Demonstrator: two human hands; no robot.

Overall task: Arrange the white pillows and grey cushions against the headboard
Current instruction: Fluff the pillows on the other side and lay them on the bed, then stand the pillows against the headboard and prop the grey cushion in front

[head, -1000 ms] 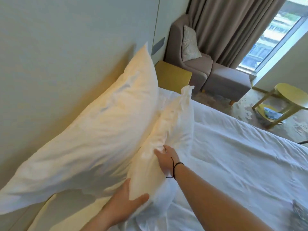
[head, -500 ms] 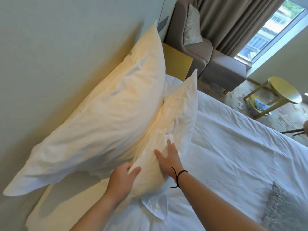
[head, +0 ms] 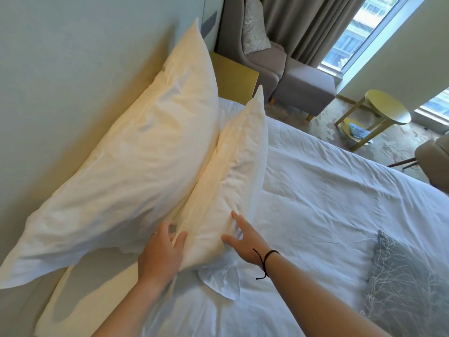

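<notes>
From the head view, a large white pillow (head: 126, 176) is seen propped on its long edge against the pale headboard (head: 60, 81), tilted so that its far corner rises highest. A smaller white pillow (head: 230, 171) is stood upright just in front of it, touching it along one side, with its loose open end (head: 222, 279) spilled onto the white sheet (head: 328, 203). The near end of this smaller pillow is framed by both hands. The left hand (head: 161, 254) is set at the seam between the two pillows, its thumb laid on the smaller one and its fingers apparently tucked into the fabric behind, though the grip is partly hidden. The right hand (head: 243, 239), with a black cord (head: 263, 262) at the wrist, is pressed flat on the pillow's front face, fingers straight and spread. A grey patterned cushion (head: 405, 285) is left lying flat on the sheet at the right, well apart from the pillows. Beyond the bed, a grey armchair (head: 257, 52) and a round yellow side table (head: 386, 110) are seen.
</notes>
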